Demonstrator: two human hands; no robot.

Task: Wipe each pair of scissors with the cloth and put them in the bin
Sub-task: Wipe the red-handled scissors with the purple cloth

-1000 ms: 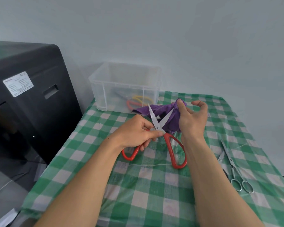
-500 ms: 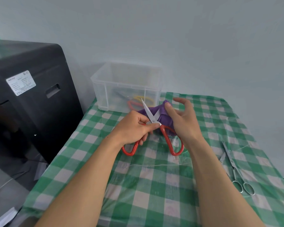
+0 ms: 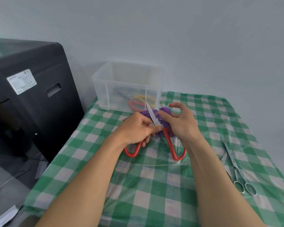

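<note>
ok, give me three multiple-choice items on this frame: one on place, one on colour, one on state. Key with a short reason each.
1. Where do the silver scissors lie?
A. on the floor
B. on the checked tablecloth
C. on a shelf

2. What colour are the handles of the gripped scissors in the left hand?
A. red
B. blue
C. black

3. The gripped scissors are:
A. shut
B. spread open
C. broken in two

Key:
1 B: they lie flat on the green checks, to the right of the right forearm.
2 A: both handle loops are red.
3 B: the loops stand wide apart and one blade points up bare, while the right hand pinches the purple cloth beside it.
</note>
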